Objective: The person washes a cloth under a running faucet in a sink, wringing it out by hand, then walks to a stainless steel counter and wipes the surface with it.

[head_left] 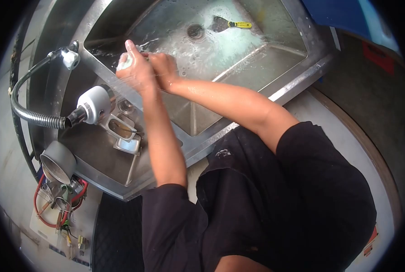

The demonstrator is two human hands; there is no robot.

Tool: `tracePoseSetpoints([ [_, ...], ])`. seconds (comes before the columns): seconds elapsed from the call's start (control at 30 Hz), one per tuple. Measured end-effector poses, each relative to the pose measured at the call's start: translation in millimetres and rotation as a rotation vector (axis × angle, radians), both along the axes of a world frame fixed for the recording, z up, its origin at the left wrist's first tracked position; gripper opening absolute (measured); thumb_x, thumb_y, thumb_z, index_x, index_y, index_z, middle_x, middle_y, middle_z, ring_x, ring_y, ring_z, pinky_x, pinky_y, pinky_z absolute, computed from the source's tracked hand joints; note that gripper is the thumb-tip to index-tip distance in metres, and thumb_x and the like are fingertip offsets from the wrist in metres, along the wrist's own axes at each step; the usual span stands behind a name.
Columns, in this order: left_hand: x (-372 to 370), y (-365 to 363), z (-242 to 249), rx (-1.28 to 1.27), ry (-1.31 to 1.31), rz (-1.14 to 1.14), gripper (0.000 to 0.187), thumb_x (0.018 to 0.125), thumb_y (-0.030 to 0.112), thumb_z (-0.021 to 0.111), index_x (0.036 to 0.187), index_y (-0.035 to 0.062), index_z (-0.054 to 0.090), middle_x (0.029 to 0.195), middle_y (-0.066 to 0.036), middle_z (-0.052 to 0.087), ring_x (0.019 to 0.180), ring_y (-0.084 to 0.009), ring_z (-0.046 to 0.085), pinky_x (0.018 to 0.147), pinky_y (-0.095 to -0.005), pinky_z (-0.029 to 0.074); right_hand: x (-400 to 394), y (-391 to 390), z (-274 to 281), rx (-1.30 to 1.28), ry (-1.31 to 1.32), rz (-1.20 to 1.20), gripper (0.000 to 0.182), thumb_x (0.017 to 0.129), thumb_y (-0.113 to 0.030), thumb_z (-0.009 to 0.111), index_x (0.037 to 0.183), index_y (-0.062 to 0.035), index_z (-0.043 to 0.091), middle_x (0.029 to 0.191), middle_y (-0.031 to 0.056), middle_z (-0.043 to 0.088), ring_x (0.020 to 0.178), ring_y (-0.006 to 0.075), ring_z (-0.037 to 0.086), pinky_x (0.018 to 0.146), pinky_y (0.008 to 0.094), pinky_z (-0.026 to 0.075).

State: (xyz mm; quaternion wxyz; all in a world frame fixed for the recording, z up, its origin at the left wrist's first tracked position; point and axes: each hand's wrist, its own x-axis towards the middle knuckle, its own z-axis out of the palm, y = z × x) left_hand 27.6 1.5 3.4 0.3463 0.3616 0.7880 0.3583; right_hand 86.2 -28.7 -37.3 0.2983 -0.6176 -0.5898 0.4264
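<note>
Both of my hands are together over the left side of a steel sink (275,59). My left hand (136,72) grips a small pale object (123,62), with one finger pointing up. My right hand (164,69) is pressed against the left hand with curled fingers; whether it grips anything is hidden. Both forearms look wet. The basin under them holds water and suds. Near the drain (195,31) lies a scraper with a yellow handle (232,24).
A spray head (92,106) on a flexible metal hose (25,111) hangs over the sink's left ledge. Two small steel pans (124,136) sit on that ledge. A steel cylinder (57,161) and red wiring (59,201) lie lower left. A dark mat (116,231) covers the floor.
</note>
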Motion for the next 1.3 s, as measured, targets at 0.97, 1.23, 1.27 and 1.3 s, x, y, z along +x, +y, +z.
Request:
tracePoseSetpoints([
  [0.97,-9.3,-10.2,-5.3,0.256,-0.407,0.325,0.019,0.078,0.013,0.074,0.082,0.0013,0.06,0.075,-0.003,0.062,0.066,-0.0114,0.058,0.06,-0.0249,0.047,-9.4,5.0,4.2,0.02,-0.019,0.033,0.031,0.076,-0.019,0.062,0.102,-0.0038,0.054,0.084,0.0179,0.066,0.084,0.0343,0.065,0.07,0.043,0.051],
  [1.23,-49.4,-13.7,-5.3,0.12,-1.363,-0.17,0.044,0.072,0.021,0.073,0.107,0.0048,0.052,0.088,-0.006,0.061,0.092,-0.0229,0.057,0.104,-0.0417,0.035,2.3,26.3,20.6,-0.682,0.993,0.226,0.016,0.069,-0.01,0.065,0.083,-0.0067,0.059,0.079,0.0043,0.059,0.074,0.0168,0.059,0.062,0.0317,0.047],
  [1.27,-65.6,-6.2,-23.5,0.123,-1.395,-0.342,0.038,0.073,0.019,0.073,0.101,0.0063,0.052,0.086,-0.005,0.059,0.089,-0.0211,0.057,0.103,-0.0423,0.036,3.0,23.0,13.1,-0.873,1.131,0.305,0.016,0.069,-0.011,0.064,0.083,-0.0064,0.059,0.08,0.0044,0.058,0.073,0.0162,0.058,0.059,0.0306,0.047],
  [1.3,-64.6,0.3,-18.6,0.123,-1.424,-0.513,0.033,0.073,0.018,0.072,0.096,0.0078,0.051,0.083,-0.004,0.057,0.085,-0.0192,0.056,0.103,-0.0429,0.037,5.8,21.9,17.0,-1.069,1.267,0.381,0.016,0.07,-0.011,0.064,0.084,-0.0061,0.059,0.081,0.0045,0.058,0.072,0.0157,0.056,0.056,0.0296,0.046],
])
